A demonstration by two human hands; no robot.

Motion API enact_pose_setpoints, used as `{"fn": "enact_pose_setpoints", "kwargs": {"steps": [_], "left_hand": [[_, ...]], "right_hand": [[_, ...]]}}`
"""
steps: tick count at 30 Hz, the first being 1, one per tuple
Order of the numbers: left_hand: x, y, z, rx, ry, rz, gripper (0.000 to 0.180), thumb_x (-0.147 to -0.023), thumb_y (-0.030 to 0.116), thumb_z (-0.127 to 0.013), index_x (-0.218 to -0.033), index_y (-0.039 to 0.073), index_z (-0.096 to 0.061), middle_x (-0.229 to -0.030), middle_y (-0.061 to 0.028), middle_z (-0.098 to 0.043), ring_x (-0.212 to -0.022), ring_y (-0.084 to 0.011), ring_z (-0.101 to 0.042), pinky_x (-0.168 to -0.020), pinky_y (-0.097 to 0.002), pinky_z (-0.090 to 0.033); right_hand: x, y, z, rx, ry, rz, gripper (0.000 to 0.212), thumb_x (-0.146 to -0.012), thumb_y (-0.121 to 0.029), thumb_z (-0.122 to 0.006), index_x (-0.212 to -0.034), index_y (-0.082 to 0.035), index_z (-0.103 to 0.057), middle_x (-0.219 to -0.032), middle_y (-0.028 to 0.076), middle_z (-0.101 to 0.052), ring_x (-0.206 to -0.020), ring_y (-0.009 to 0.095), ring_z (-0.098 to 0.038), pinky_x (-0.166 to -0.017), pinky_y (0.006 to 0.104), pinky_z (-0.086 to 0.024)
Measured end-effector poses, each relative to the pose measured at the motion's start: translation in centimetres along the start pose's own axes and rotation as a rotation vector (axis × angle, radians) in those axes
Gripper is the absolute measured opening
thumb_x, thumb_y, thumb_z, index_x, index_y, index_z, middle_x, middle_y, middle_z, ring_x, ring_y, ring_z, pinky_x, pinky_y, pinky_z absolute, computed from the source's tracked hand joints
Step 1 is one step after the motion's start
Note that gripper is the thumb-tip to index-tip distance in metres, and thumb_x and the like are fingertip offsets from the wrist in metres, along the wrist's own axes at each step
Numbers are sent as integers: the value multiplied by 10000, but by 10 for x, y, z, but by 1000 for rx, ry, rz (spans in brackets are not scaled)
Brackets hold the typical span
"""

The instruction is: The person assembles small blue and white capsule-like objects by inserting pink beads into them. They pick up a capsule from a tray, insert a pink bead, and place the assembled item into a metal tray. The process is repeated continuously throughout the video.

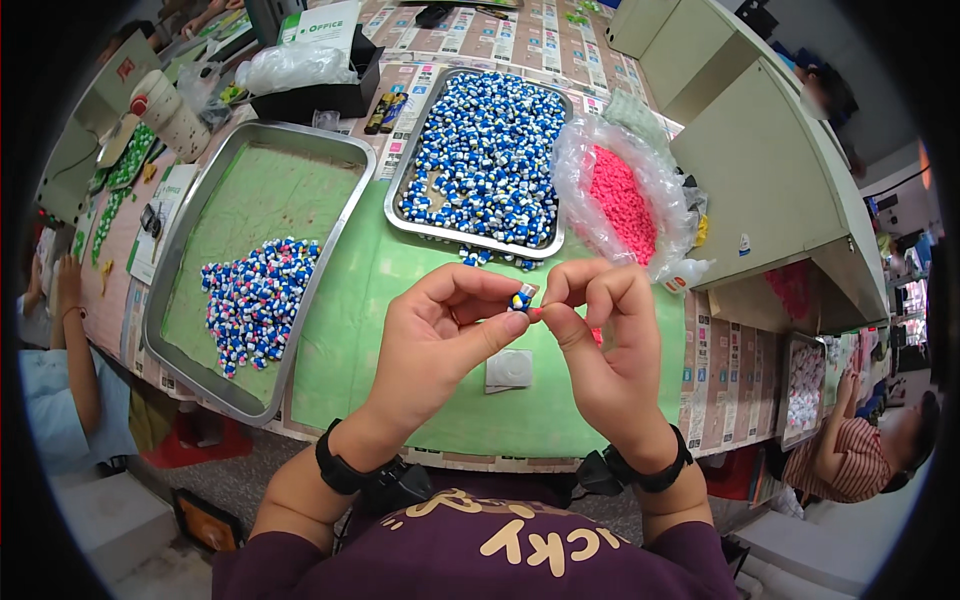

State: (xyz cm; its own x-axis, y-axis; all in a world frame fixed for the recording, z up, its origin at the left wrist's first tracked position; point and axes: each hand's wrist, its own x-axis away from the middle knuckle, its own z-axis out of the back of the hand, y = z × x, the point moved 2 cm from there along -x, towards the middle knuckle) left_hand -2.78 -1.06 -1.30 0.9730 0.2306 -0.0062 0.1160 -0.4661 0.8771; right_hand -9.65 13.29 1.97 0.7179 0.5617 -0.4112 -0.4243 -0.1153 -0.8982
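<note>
Between thumb and fingers, my left hand pinches a small blue-and-white figurine with a bit of yellow on it. My right hand is closed in a pinch beside it, its fingertips on a tiny pink piece that touches or nearly touches the figurine's lower side. Below both hands lies a flat whitish square pad with a round mark. Beyond them, a metal tray is heaped with similar blue-and-white figurines. At left, a larger metal tray contains figurines with pink parts.
A clear plastic bag of pink pieces sits right of the middle tray, near a small white bottle. Grey cabinets stand at right. A black box is at the back left. Other people sit at both sides.
</note>
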Motion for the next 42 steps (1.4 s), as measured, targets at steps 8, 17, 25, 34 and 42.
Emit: {"fn": "enact_pose_setpoints", "kwargs": {"steps": [8, 17, 25, 34, 42], "left_hand": [[6, 0, -7, -185, 32, -198, 206, -838, -71, -701, -1031, -22, -648, -1001, -88, -661, -939, -145, -664, -828, -254, -556], [12, 16, 12, -377, 26, -351, 186, -808, -99, -695, -971, -14, -664, -977, -101, -656, -867, -140, -665, -733, -244, -577], [54, 65, 131, -987, 585, -550, 158, -830, -98, -650, -954, -4, -623, -965, -52, -607, -783, -90, -601, -683, -204, -525], [68, 96, 174, -1821, 696, -438, 149, -859, 39, -659, -1007, 28, -643, -983, -49, -611, -739, -110, -586, -559, -231, -450], [-11, 30, 58, -1300, 86, -339, 170, -826, 82, -690, -978, 39, -628, -988, -89, -612, -849, -263, -623, -671, -358, -507]], "right_hand": [[6, 3, -2, 359, -28, 100, 321, -896, 72, -608, -902, -94, -333, -986, 99, -545, -828, 119, -503, -761, 248, -442], [0, 14, 20, -79, -17, -192, 349, -822, -1, -733, -888, -69, -397, -951, 62, -496, -855, 132, -490, -791, 281, -433], [17, 61, 66, 663, -319, -178, 184, -738, 55, -615, -811, -71, -502, -739, 67, -549, -772, 256, -573, -758, 371, -404], [27, 68, 56, 851, -448, -71, 115, -799, 14, -554, -811, -88, -502, -741, 57, -553, -762, 255, -559, -786, 384, -369], [32, 78, 45, 910, -430, 49, 127, -802, 13, -543, -855, -93, -497, -762, 54, -555, -768, 245, -560, -802, 381, -372]]}}
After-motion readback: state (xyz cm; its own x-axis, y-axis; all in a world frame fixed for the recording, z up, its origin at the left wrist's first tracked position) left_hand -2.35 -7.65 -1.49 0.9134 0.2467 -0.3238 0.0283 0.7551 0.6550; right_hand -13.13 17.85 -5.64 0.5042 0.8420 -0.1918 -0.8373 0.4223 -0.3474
